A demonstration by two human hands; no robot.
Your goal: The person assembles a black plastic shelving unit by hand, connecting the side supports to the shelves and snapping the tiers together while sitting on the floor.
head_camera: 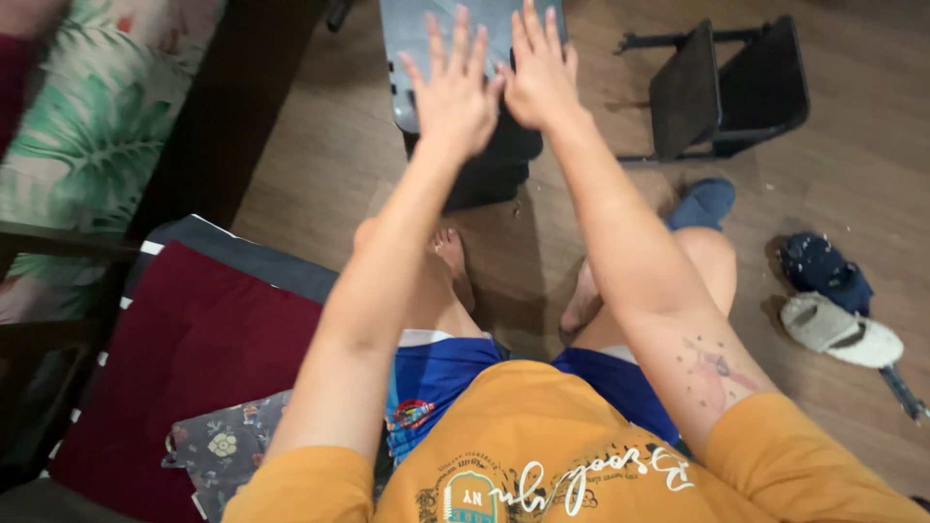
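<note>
I sit and look down at my outstretched arms. My left hand [453,89] is raised with its fingers spread, over the near edge of a grey flat panel [412,44] that rests on a dark stand [489,165]. Beside it, my right hand [539,73] lies palm down on the same grey panel, fingers together. The two hands touch at the thumbs. Neither hand holds anything. My bare feet [455,266] rest on the wooden floor below.
A black folding stand [722,92] sits on the floor at the upper right. Blue and beige slippers [838,329] lie at the right, another blue slipper [702,203] near my knee. A maroon cushion [194,349] and a leaf-print cloth [87,126] are at my left.
</note>
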